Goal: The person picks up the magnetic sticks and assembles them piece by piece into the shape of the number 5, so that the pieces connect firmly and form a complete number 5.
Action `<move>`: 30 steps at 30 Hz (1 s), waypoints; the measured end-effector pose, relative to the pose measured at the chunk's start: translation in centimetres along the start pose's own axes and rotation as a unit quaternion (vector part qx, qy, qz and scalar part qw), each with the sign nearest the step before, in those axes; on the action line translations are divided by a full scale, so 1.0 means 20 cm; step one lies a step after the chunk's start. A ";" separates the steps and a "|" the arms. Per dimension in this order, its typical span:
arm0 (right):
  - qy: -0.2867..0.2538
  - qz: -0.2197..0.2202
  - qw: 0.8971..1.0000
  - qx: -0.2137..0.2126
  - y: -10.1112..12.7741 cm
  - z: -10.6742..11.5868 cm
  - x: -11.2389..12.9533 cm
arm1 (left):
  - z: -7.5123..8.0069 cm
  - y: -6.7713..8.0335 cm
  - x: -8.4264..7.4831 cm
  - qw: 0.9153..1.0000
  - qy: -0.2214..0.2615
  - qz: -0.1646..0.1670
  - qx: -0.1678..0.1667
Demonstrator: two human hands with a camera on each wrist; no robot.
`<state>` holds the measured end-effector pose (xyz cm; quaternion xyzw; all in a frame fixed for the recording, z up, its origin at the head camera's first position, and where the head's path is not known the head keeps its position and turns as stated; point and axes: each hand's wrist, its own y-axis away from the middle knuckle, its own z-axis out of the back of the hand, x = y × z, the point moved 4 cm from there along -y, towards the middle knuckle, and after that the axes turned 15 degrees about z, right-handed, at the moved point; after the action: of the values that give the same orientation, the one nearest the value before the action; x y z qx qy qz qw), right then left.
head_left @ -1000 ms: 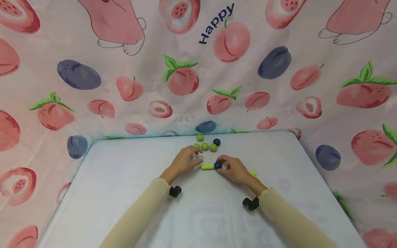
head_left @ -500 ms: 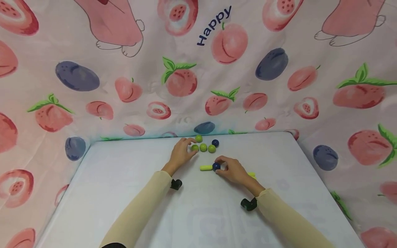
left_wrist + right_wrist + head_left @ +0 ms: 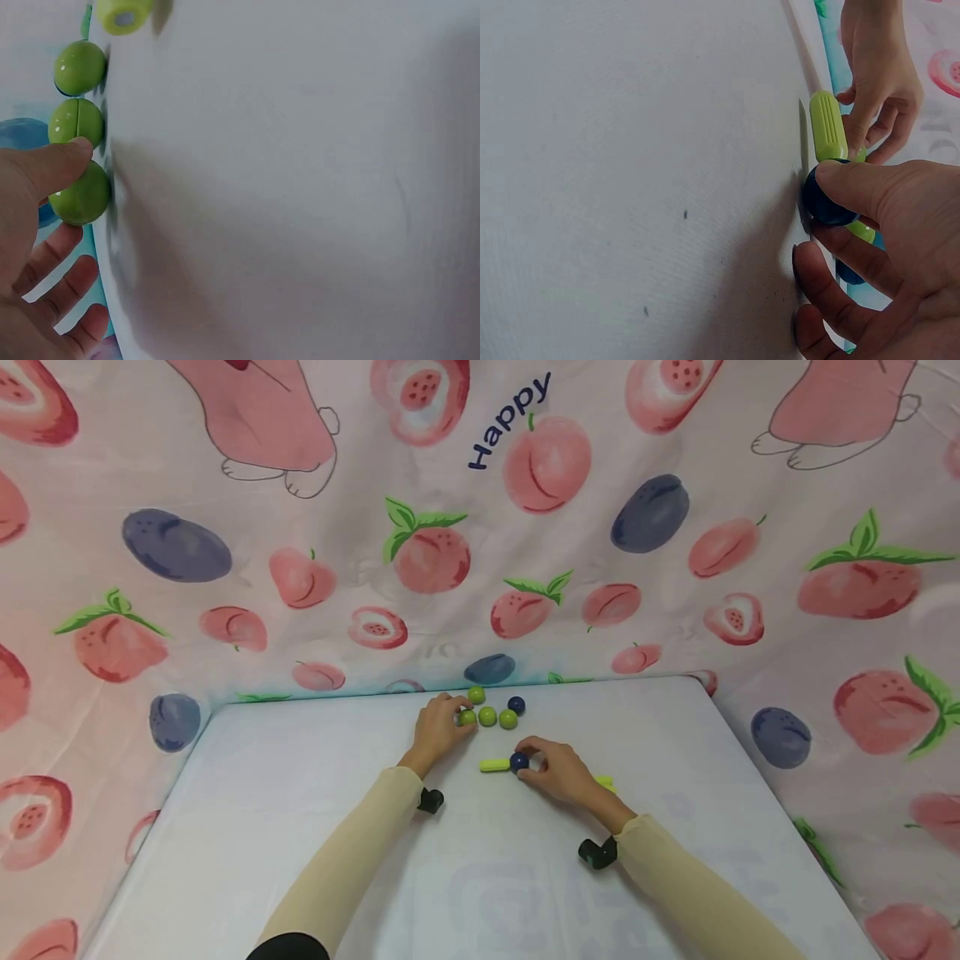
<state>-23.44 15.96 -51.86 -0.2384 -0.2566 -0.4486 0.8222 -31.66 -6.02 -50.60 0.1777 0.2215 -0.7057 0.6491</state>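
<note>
My right hand [image 3: 558,770] pinches a dark blue ball [image 3: 519,762] between thumb and index finger. A yellow-green ribbed stick [image 3: 827,127] joins that ball and points left along the table in the head view. Farther back, my left hand [image 3: 438,727] has its thumb and index finger around the leftmost green ball [image 3: 79,199]; its other fingers are spread apart. Two more green balls, the middle one [image 3: 487,717] and the right one [image 3: 507,719], sit in a row beside it. A groove runs across one green ball [image 3: 75,121] in the left wrist view.
Behind the row lie another green ball [image 3: 476,695] and a second blue ball [image 3: 516,705], near the table's back edge. A yellow-green piece [image 3: 606,782] is partly hidden behind my right wrist. Fruit-printed cloth [image 3: 435,560] hangs around the white table [image 3: 300,810].
My left hand has moved back and away from the stick's end, and its thumb and index finger have closed on the leftmost green ball. The right hand keeps its hold on the blue ball.
</note>
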 end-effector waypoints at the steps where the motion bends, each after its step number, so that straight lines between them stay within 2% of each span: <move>1: -0.001 -0.001 1.000 0.000 0.00 0.00 0.00 | 0.00 0.00 0.01 1.000 -0.005 0.002 -0.001; 8: 0.000 -0.002 1.000 0.001 0.00 0.01 0.01 | 0.02 -0.01 0.03 1.000 -0.007 0.015 -0.001; 14: 0.000 0.003 1.000 0.002 0.00 0.01 0.00 | 0.04 -0.02 0.06 0.999 -0.029 0.019 -0.007; 24: -0.003 0.001 1.000 0.000 0.00 0.00 0.00 | 0.05 -0.01 0.06 0.998 -0.056 0.025 -0.008; 30: -0.003 0.001 1.000 -0.001 0.00 0.00 0.00 | 0.04 -0.02 0.06 0.999 -0.039 0.020 -0.003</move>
<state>-23.43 16.01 -51.86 -0.2407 -0.2582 -0.4472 0.8218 -32.17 -7.53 -50.52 0.1526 0.1951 -0.6979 0.6720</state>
